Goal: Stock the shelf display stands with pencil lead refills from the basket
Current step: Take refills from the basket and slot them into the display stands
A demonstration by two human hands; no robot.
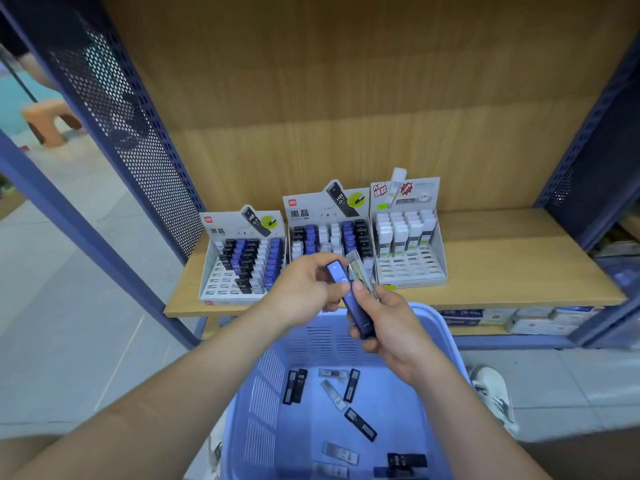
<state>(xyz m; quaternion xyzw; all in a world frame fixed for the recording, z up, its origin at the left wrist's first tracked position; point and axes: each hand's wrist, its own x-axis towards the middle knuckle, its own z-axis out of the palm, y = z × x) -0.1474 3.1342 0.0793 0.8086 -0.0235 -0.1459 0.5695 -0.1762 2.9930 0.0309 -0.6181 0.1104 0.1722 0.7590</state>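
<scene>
1. Above the basket (263, 403), the left hand (304, 289) and right hand (388, 330) both pinch one blue refill case (336, 271), each grip closed around it.
2. A clear case (360, 271) sits in the right grip too.
3. Two display stands (311, 211) on the shelf (502, 265) read "HB 0.7".

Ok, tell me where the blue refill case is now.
Head view, centre: the blue refill case is gripped by the left hand and right hand, above the far rim of the basket, in front of the middle display stand.
</scene>
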